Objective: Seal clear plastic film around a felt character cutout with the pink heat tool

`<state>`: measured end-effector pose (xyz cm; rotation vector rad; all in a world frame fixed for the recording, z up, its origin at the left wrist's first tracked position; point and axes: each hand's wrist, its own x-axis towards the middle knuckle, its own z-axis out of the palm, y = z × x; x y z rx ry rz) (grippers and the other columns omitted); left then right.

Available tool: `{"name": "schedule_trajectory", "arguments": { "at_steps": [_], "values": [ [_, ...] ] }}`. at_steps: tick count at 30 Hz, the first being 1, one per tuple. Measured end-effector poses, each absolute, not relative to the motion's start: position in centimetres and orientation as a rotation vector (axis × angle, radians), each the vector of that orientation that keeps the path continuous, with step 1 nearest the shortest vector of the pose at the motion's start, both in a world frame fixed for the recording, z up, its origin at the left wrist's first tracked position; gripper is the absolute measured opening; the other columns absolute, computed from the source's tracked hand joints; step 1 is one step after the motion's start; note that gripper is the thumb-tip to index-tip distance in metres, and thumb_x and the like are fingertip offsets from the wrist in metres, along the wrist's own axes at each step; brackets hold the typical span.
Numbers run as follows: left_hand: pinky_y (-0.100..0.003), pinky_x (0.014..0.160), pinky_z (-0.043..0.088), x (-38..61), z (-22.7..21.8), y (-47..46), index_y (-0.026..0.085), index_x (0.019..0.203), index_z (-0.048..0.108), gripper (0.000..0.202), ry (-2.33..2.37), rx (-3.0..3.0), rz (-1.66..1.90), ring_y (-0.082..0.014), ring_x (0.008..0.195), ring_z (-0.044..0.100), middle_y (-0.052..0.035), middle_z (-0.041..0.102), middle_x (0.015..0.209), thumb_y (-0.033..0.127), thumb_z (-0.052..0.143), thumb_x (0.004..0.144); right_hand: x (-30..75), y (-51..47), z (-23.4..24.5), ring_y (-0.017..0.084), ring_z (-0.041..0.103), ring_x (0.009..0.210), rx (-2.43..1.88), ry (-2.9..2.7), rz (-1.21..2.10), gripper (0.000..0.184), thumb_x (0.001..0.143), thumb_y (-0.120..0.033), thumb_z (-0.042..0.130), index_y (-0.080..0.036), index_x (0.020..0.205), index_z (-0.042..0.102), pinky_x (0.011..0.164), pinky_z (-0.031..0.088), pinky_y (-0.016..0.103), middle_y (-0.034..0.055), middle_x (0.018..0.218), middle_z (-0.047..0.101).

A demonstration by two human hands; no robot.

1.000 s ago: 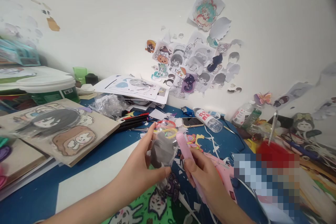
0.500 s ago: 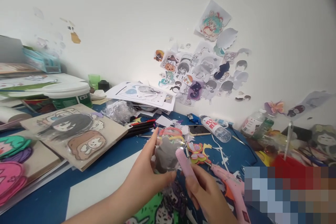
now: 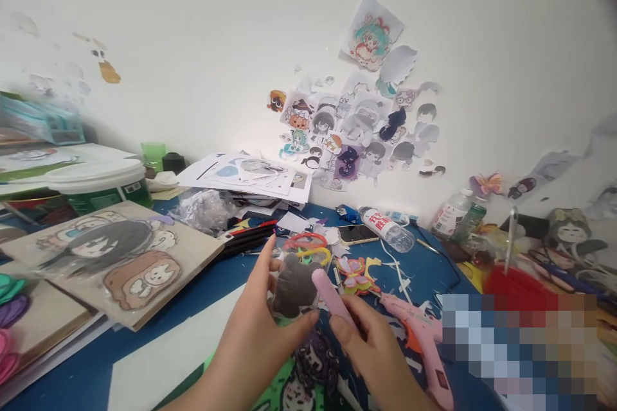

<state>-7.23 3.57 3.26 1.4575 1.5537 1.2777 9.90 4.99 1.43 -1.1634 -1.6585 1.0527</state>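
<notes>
Left hand [image 3: 260, 340], lower centre of the frame, pinches a clear packet with a grey cutout [image 3: 295, 282]; right hand [image 3: 373, 353] beside it is closed around a pink tool [image 3: 330, 292] touching the packet, above the blue bench [image 3: 77, 366]

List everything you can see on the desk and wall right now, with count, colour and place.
grey cutout in clear sleeve: 1, dark grey, held mid-frame
pink tool: 1, pink, in the right hand
glue gun: 1, pink, lying on the desk at right
water bottle: 1, clear with red label, lying near the wall
phone: 1, dark, beside the bottle
character board: 1, tan, left on the desk
tub: 1, green with white lid, far left
paper stack: 1, white, by the wall
wall stickers: many, mixed colours, on the wall
desk: 1, blue
left hand: 1, pinching the sleeve
right hand: 1, gripping the pink tool
</notes>
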Motion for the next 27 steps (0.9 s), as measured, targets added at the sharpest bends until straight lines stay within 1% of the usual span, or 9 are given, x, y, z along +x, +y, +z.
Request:
{"name": "schedule_trajectory", "arguments": {
  "at_steps": [2, 4, 8, 12, 18, 22, 24, 26, 27],
  "values": [
    [-0.041, 0.082, 0.046, -7.3, 3.1, 3.5, 0.031, 0.143, -0.004, 0.107, 1.642, 1.553, 1.206, -0.0333, 0.116, 0.047, -0.0121, 0.041, 0.131, 0.042, 0.069, 0.065, 9.9, 5.0, 1.3, 0.014, 0.042, 0.052, -1.185, -1.647, 1.026, 0.030, 0.075, -0.049, 0.061, -0.020, 0.084, 0.065, 0.045, 0.030, 0.023, -0.0021, 0.053, 0.046],
    [-0.045, 0.087, 0.043, -7.2, 3.0, 3.5, 0.029, 0.143, -0.008, 0.114, 1.677, 1.604, 1.158, -0.0361, 0.122, 0.042, -0.0146, 0.039, 0.136, 0.041, 0.071, 0.061, 10.0, 5.0, 1.0, 0.015, 0.043, 0.053, -1.200, -1.633, 1.013, 0.029, 0.075, -0.048, 0.061, -0.021, 0.088, 0.066, 0.045, 0.030, 0.023, -0.0011, 0.057, 0.049],
    [-0.047, 0.087, 0.042, -6.7, 3.3, 3.3, 0.028, 0.144, -0.004, 0.115, 1.711, 1.557, 1.223, -0.0375, 0.121, 0.044, -0.0155, 0.041, 0.135, 0.040, 0.071, 0.059, 10.0, 5.0, 0.9, 0.018, 0.048, 0.060, -1.203, -1.634, 0.986, 0.029, 0.075, -0.046, 0.061, -0.021, 0.090, 0.066, 0.050, 0.035, 0.024, 0.0014, 0.066, 0.057],
    [-0.045, 0.083, 0.045, -6.6, 3.2, 3.5, 0.029, 0.144, -0.004, 0.108, 1.743, 1.622, 1.260, -0.0359, 0.117, 0.047, -0.0145, 0.041, 0.133, 0.041, 0.067, 0.063, 9.9, 4.8, 1.5, 0.020, 0.052, 0.070, -1.175, -1.654, 0.973, 0.030, 0.076, -0.044, 0.061, -0.019, 0.089, 0.066, 0.061, 0.040, 0.026, 0.0038, 0.076, 0.063],
    [-0.039, 0.075, 0.051, -7.1, 2.3, 4.1, 0.025, 0.144, -0.006, 0.112, 1.718, 1.693, 1.259, -0.0324, 0.106, 0.055, -0.0140, 0.046, 0.124, 0.048, 0.067, 0.062, 9.6, 4.6, 2.2, 0.021, 0.054, 0.075, -1.171, -1.637, 0.996, 0.028, 0.076, -0.043, 0.060, -0.018, 0.089, 0.065, 0.066, 0.041, 0.027, 0.0042, 0.079, 0.063],
    [-0.041, 0.077, 0.050, -7.4, 1.9, 4.4, 0.025, 0.143, -0.012, 0.122, 1.770, 1.749, 1.188, -0.0347, 0.111, 0.051, -0.0153, 0.042, 0.129, 0.051, 0.071, 0.058, 9.7, 4.7, 2.1, 0.020, 0.052, 0.074, -1.195, -1.662, 0.970, 0.025, 0.078, -0.039, 0.057, -0.017, 0.087, 0.064, 0.066, 0.039, 0.027, 0.0030, 0.075, 0.060],
    [-0.039, 0.075, 0.050, -7.6, 1.9, 4.4, 0.026, 0.143, -0.011, 0.122, 1.740, 1.730, 1.191, -0.0315, 0.103, 0.056, -0.0138, 0.045, 0.127, 0.051, 0.072, 0.058, 9.9, 4.8, 2.1, 0.018, 0.049, 0.070, -1.196, -1.676, 0.968, 0.023, 0.080, -0.038, 0.054, -0.017, 0.085, 0.063, 0.063, 0.037, 0.027, 0.0014, 0.070, 0.056],
    [-0.036, 0.067, 0.051, -7.7, 2.0, 4.5, 0.029, 0.143, -0.008, 0.114, 1.614, 1.624, 1.239, -0.0249, 0.084, 0.061, -0.0096, 0.054, 0.113, 0.048, 0.071, 0.063, 10.1, 4.9, 2.3, 0.015, 0.043, 0.064, -1.181, -1.690, 0.971, 0.023, 0.081, -0.038, 0.052, -0.017, 0.082, 0.061, 0.059, 0.033, 0.026, -0.0006, 0.066, 0.050],
    [-0.034, 0.065, 0.051, -7.7, 2.1, 4.6, 0.030, 0.143, -0.004, 0.110, 1.501, 1.543, 1.271, -0.0226, 0.078, 0.062, -0.0069, 0.058, 0.105, 0.046, 0.071, 0.065, 10.2, 4.9, 2.5, 0.014, 0.041, 0.062, -1.173, -1.698, 0.974, 0.023, 0.081, -0.039, 0.052, -0.017, 0.082, 0.060, 0.057, 0.032, 0.025, -0.0013, 0.066, 0.048]
  ]
}}
